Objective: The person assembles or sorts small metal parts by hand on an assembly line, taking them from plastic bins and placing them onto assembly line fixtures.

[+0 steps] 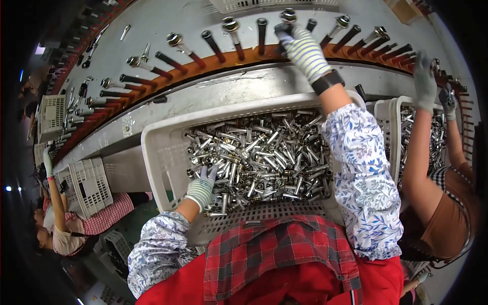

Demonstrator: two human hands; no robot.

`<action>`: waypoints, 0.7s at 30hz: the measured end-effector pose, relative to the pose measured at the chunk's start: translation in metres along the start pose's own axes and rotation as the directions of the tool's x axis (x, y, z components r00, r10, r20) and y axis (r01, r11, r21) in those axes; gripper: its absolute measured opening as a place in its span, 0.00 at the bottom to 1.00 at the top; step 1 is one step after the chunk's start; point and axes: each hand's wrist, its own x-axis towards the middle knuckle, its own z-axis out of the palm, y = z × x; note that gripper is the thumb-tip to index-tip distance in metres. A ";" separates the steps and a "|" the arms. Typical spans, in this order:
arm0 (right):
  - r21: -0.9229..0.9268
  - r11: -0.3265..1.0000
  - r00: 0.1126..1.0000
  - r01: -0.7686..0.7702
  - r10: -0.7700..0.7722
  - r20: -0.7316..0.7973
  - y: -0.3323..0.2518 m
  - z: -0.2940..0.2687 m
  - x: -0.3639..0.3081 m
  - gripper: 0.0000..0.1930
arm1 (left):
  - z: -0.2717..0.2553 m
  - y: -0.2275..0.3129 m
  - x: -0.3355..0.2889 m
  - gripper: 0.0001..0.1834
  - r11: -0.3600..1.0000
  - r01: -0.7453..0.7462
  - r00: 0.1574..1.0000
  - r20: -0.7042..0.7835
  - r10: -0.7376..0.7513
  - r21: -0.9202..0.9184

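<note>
At far left, a co-worker in a red-and-white checked apron (109, 209), with one raised gloved hand (48, 162) near pale perforated plastic crates (85, 188). Curving rightward across the upper area, an orange-brown rail (251, 57) bearing red posts, some topped with black cylindrical sleeves (212, 46), others with round-headed chrome fittings (230, 24). Below it, at centre, a large off-white plastic crate (152, 133). In its left part, left hand (201, 190) in a pale green-striped glove, fingers extended among the heap; grip on any piece impossible to tell. Filling the crate rightward, small shiny tubular metal parts (274, 157). Beyond the far rim, right hand (304, 50) in a similar glove with dark fingertips, blurred at the rail, just beside a chrome fitting; closure impossible to tell. At right, grey-gloved hands of another co-worker (426, 81), near a second crate (392, 116) of metal parts.
</note>
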 end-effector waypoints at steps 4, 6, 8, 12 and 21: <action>0.176 0.969 0.984 0.175 -0.167 -0.058 -0.075 -0.005 -0.061 0.17 | 0.034 -0.010 -0.002 0.55 0.971 0.044 0.995 -0.081 -0.065 -0.235; 0.265 0.930 0.967 0.253 -0.245 -0.062 -0.073 -0.023 -0.101 0.13 | 0.032 -0.007 0.007 0.54 0.955 -0.035 0.990 -0.138 -0.006 -0.293; -0.098 0.821 0.827 0.562 -0.555 0.090 -0.062 -0.017 -0.135 0.10 | 0.020 0.011 0.009 0.52 0.897 -0.040 0.991 -0.135 -0.022 -0.441; 0.002 0.859 0.582 0.512 -0.348 0.735 -0.060 -0.016 -0.202 0.16 | 0.026 0.058 0.027 0.50 0.599 -0.331 0.939 -0.317 0.132 -0.730; -0.581 0.684 0.342 0.440 0.471 0.813 -0.007 -0.003 -0.288 0.26 | -0.014 0.139 0.063 0.25 0.265 -0.510 0.804 -0.345 0.484 -0.818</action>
